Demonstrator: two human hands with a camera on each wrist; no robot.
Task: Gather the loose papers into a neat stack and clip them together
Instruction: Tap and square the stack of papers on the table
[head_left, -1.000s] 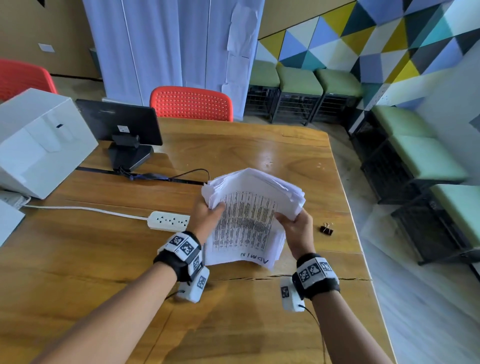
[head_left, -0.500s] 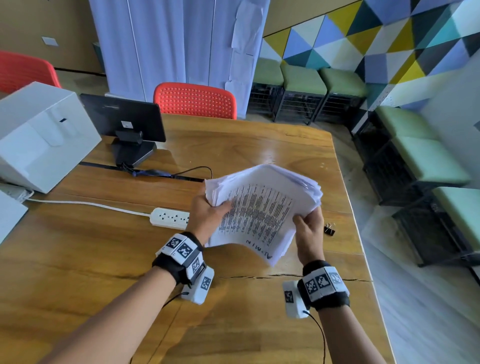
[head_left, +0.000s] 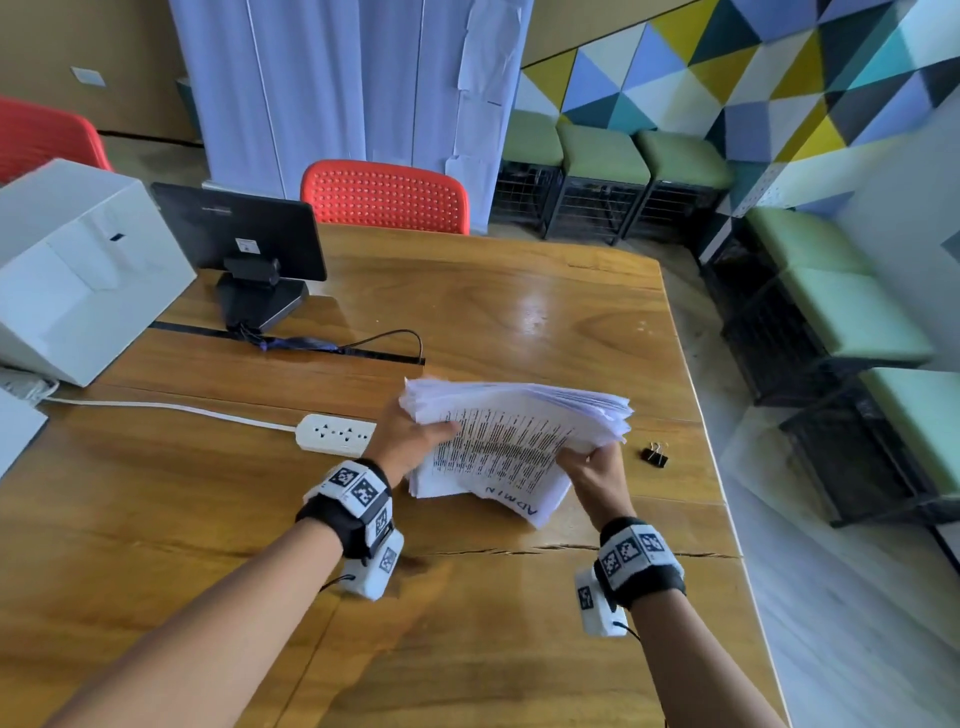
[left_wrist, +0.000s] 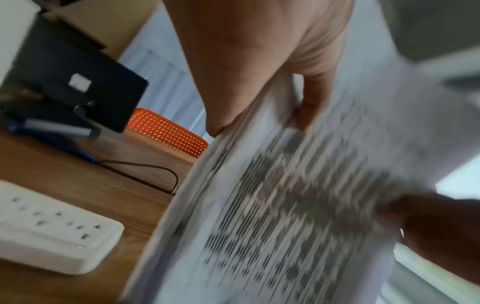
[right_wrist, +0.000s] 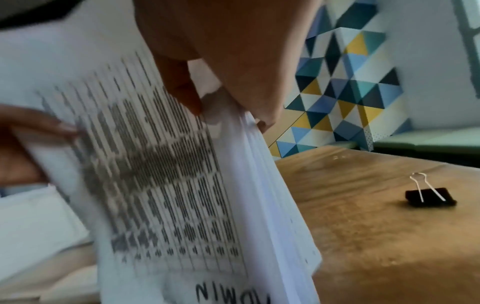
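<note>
A thick sheaf of printed white papers (head_left: 511, 441) is held between both hands above the wooden table (head_left: 493, 322), its near edge down by the tabletop. My left hand (head_left: 415, 434) grips its left edge, thumb on the top sheet (left_wrist: 306, 115). My right hand (head_left: 595, 462) grips the right edge with thumb on top and fingers underneath (right_wrist: 187, 90). The sheets (right_wrist: 161, 174) are unevenly aligned; the top one reads "ADMIN". A black binder clip (head_left: 655, 456) lies on the table just right of the papers, also in the right wrist view as the clip (right_wrist: 430, 198).
A white power strip (head_left: 335, 433) with its cord lies left of my left hand. A dark monitor (head_left: 239, 236) and a white box (head_left: 78, 270) stand at the back left. A red chair (head_left: 384, 195) is behind the table. The table's right edge (head_left: 727, 493) is close to the clip.
The sheaf has tipped from a raised, tilted hold to lying lower and flatter toward the table. Both hands have come down with it, keeping their grip.
</note>
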